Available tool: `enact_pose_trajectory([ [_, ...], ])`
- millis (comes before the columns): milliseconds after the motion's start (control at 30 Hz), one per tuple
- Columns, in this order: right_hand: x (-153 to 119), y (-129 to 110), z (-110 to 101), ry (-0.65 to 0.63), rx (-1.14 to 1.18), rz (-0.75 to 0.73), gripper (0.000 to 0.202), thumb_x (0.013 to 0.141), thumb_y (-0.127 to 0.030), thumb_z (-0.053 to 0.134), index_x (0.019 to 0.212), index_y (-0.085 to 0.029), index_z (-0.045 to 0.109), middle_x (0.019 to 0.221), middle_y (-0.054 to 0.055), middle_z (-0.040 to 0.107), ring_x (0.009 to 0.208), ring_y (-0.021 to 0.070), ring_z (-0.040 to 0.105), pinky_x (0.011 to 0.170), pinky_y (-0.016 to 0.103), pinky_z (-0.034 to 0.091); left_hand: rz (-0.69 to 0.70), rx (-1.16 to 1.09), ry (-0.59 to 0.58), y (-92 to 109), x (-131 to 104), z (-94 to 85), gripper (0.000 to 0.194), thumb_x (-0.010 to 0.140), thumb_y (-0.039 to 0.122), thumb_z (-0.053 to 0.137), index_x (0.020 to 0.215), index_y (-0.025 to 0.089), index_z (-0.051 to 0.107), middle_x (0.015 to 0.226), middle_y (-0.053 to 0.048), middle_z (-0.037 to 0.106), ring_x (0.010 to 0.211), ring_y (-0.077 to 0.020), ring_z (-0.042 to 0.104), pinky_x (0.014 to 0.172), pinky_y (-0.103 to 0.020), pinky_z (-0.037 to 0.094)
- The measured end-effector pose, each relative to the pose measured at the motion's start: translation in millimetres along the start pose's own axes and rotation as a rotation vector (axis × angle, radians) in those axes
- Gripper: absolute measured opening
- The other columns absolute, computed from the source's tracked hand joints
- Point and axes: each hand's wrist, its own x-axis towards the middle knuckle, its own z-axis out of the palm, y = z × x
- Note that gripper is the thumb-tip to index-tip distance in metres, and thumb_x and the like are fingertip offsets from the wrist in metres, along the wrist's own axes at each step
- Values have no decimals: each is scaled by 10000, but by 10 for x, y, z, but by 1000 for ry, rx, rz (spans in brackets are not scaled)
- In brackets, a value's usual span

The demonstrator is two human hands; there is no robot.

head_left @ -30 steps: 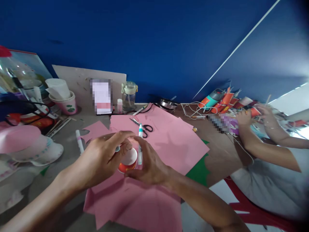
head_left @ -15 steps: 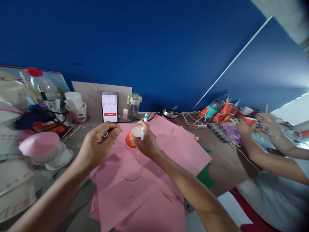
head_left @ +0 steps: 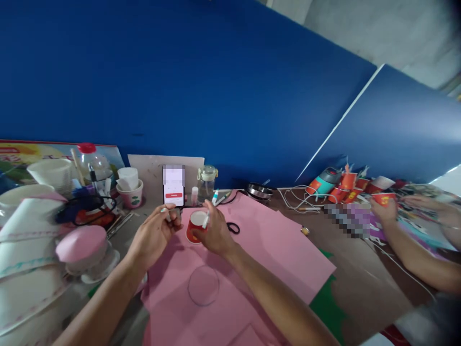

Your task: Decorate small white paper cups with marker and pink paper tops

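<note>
My left hand [head_left: 153, 235] is closed in a pinch, with a small whitish-teal cap [head_left: 164, 210], apparently a marker cap, at its fingers. Held upright in my right hand [head_left: 219, 235] is a white marker [head_left: 215, 198] with a teal end. The right thumb rests against a red paper cup [head_left: 192, 234], its white round face upward, standing on pink paper [head_left: 173, 288]. Nearer to me, a drawn circle [head_left: 203, 303] shows on the paper. Black scissors handles [head_left: 233, 228] lie just right of my right hand.
A phone [head_left: 174, 187] stands against a white board, beside a clear lidded bottle [head_left: 207, 180]. Paper-cup crafts [head_left: 81, 244] crowd the left. At right are white cables [head_left: 288, 202], a teal-and-red flask [head_left: 321, 181] and a co-worker's hand [head_left: 385, 211] holding a red cup.
My view has tilted up and turned slightly left. The left hand has turned, its fingers drawn together nearer the cup. Black scissors handles now show beside my right hand.
</note>
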Motion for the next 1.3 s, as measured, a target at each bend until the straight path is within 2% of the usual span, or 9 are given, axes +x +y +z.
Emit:
enact_pose_trajectory([
  [67, -19, -67, -85, 155, 133, -72, 664, 816, -310, 657, 1392, -134, 378, 1276, 207, 604, 1193, 310, 570, 1011, 506, 447, -50, -36, 62, -71, 76, -95, 114, 773, 209, 680, 859, 162, 622, 696, 5, 589, 642, -128, 586, 673, -290, 540],
  [133, -34, -185, -186, 246, 293, -135, 493, 917, -303, 530, 1364, -146, 392, 1101, 155, 672, 1031, 245, 641, 940, 455, 491, -46, -66, 70, -143, 126, -194, 169, 747, 200, 725, 888, 173, 636, 697, 15, 587, 645, -116, 583, 673, -265, 530],
  [233, -22, -387, -305, 190, 563, -102, 369, 999, -375, 413, 1311, -180, 440, 790, 35, 681, 754, 175, 650, 781, 359, 528, -13, 36, 52, -219, 157, -305, 243, 715, 251, 779, 917, 183, 663, 656, 51, 537, 549, -78, 489, 591, -218, 480],
  [367, 46, -518, -302, 61, 754, 62, 452, 983, -534, 407, 1178, -167, 585, 587, -30, 564, 561, 138, 533, 605, 280, 467, 94, 260, 48, -241, 158, -368, 348, 716, 326, 773, 1019, 178, 685, 690, 38, 555, 621, -110, 519, 625, -236, 470],
  [533, 100, -459, -163, 91, 749, 117, 499, 930, -605, 467, 944, -153, 678, 585, -25, 508, 551, 126, 483, 563, 264, 409, 239, 605, 99, -263, 152, -416, 347, 772, 391, 688, 1053, 187, 677, 729, 0, 627, 737, -169, 582, 719, -287, 467],
  [633, 85, -406, -111, 72, 715, 117, 476, 937, -578, 473, 883, -151, 678, 603, -14, 520, 559, 126, 491, 557, 258, 398, 300, 708, 70, -299, 149, -436, 307, 784, 394, 657, 1013, 192, 690, 826, -31, 656, 787, -194, 609, 759, -315, 474],
  [767, 51, -355, -60, 29, 656, 118, 455, 958, -540, 452, 824, -164, 671, 640, 1, 536, 583, 128, 497, 547, 242, 401, 319, 729, 15, -337, 138, -428, 259, 798, 392, 644, 983, 220, 705, 1034, -55, 651, 836, -195, 616, 804, -326, 486],
  [967, 29, -343, -16, 3, 612, 111, 457, 977, -518, 410, 806, -168, 649, 661, 12, 538, 566, 126, 481, 518, 235, 389, 374, 741, -34, -349, 119, -372, 208, 794, 342, 646, 958, 230, 709, 907, -36, 657, 792, -190, 604, 798, -334, 486],
  [1300, 4, -380, -5, 0, 597, 74, 382, 979, -437, 438, 918, -152, 686, 694, 23, 595, 614, 140, 553, 586, 241, 453, 388, 789, -86, -383, 101, -354, 195, 839, 289, 602, 997, 231, 699, 924, -46, 658, 833, -197, 619, 807, -338, 501],
])
